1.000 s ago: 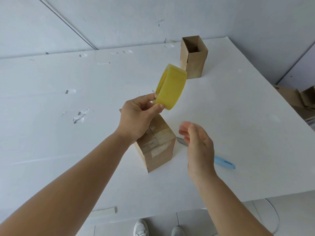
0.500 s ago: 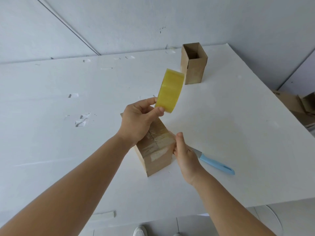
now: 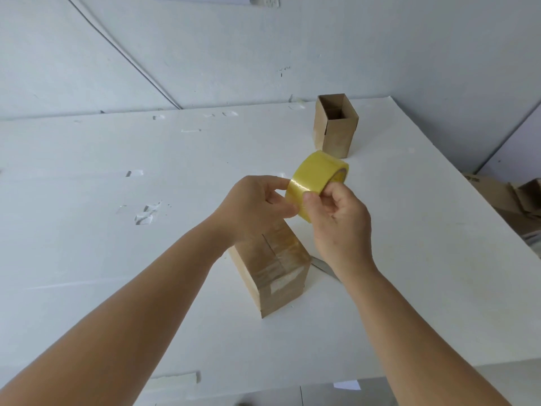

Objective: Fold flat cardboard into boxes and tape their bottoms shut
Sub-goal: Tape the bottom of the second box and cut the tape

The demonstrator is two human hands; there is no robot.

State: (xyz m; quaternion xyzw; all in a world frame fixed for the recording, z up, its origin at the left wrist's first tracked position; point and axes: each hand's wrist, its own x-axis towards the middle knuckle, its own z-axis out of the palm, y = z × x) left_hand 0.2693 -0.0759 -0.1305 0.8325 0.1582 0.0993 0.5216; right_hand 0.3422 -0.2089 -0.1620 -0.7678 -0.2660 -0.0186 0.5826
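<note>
The fingers [image 3: 311, 197] of the right hand [image 3: 339, 221] are curled and pinch the outer surface of the yellow tape roll [image 3: 316, 178], the thumb pressing on the tape at the near side. The left hand [image 3: 257, 206] holds the same roll from the other side, its thumb and fingers pinching the edge. So both hands grip the roll, which is in the air above the table [image 3: 117, 259], not touching it.

Just below the hands stands the near box [image 3: 275, 271], upside down, with its closed bottom facing up. Some strips of clear tape already lie across the flaps. A second box [image 3: 335, 127] stands well apart at the far side, its open end up.

I think the step in hand is to find and lift the free end of the tape, for another strip on the near box. The next move calls for a nail under the tape end, then a steady pull while the left hand keeps the roll firm. A blade [image 3: 322, 263] lies on the table beside the box, partly hidden by the right wrist; it is probably needed for cutting.
</note>
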